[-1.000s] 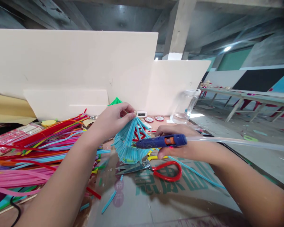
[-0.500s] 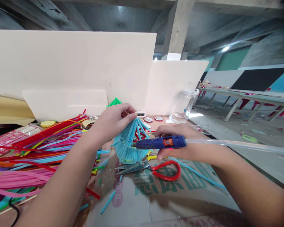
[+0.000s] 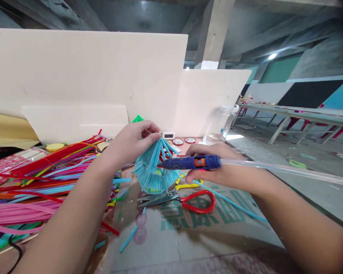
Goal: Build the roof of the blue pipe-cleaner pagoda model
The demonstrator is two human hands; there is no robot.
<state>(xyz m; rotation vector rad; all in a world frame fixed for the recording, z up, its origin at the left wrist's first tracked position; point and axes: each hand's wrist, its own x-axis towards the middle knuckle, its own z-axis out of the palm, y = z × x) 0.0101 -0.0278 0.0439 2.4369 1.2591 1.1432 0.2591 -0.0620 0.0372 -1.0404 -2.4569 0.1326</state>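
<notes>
A cone-shaped piece of light-blue pipe cleaners stands in the middle, flaring toward its base. At its tip my left hand pinches the top with thumb and fingers. My right hand is wrapped round a dark-blue hot glue gun, with a long clear glue stick running out of its rear to the right. The gun's nozzle is at the side of the cone; whether it touches cannot be made out. Below lie scissors with one red and one yellow handle, blades pointing left.
Bundles of coloured pipe cleaners cover the left side. Behind are a small digital timer, two round red-rimmed lids, a clear plastic jug and white boards. Blue offcuts lie on the printed sheet.
The whole view has shifted slightly, so everything sits a little higher and to the left. Both hands keep their hold, and the glue gun stays by the cone's side.
</notes>
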